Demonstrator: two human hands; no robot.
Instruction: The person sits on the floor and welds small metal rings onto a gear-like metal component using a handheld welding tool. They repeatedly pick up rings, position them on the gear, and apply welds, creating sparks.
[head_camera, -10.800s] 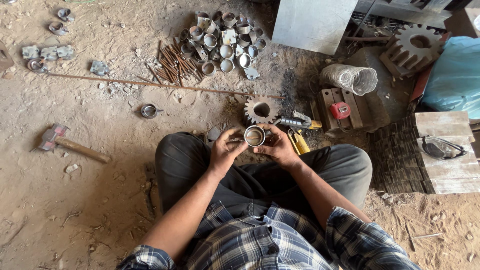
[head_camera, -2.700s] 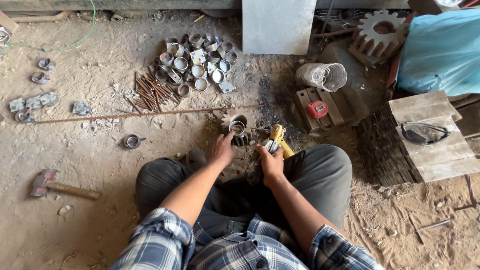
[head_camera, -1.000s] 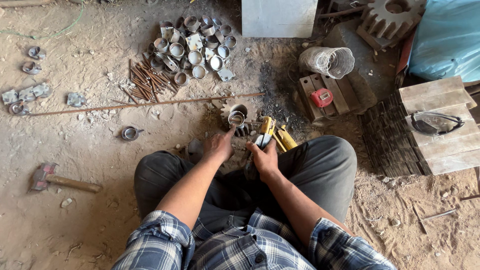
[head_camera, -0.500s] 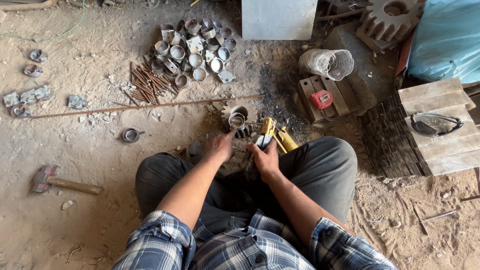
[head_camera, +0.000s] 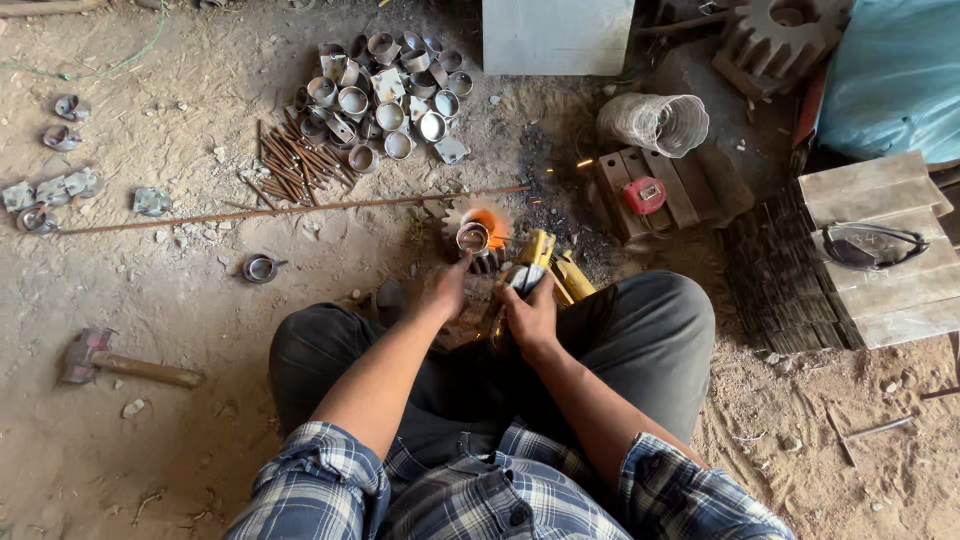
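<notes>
I sit on a dirt floor with my knees apart. My left hand (head_camera: 445, 290) reaches forward and steadies a short metal ring (head_camera: 472, 238) that rests on a toothed gear (head_camera: 458, 214) on the ground. My right hand (head_camera: 530, 318) grips a yellow hand-held tool (head_camera: 540, 262) pointed at the ring. An orange glow and sparks (head_camera: 488, 222) show at the ring's far side. The tool's tip is hidden by the glow.
A pile of cut metal rings (head_camera: 385, 85) and rusty rod pieces (head_camera: 300, 160) lies ahead left. A long thin rod (head_camera: 290, 210) crosses the floor. A hammer (head_camera: 125, 365) lies at left. Goggles (head_camera: 875, 245) rest on wooden planks at right. A large gear (head_camera: 775, 30) stands at the back.
An orange glow and sparks have appeared at the ring; half a second ago there were none. Both hands stay in nearly the same place.
</notes>
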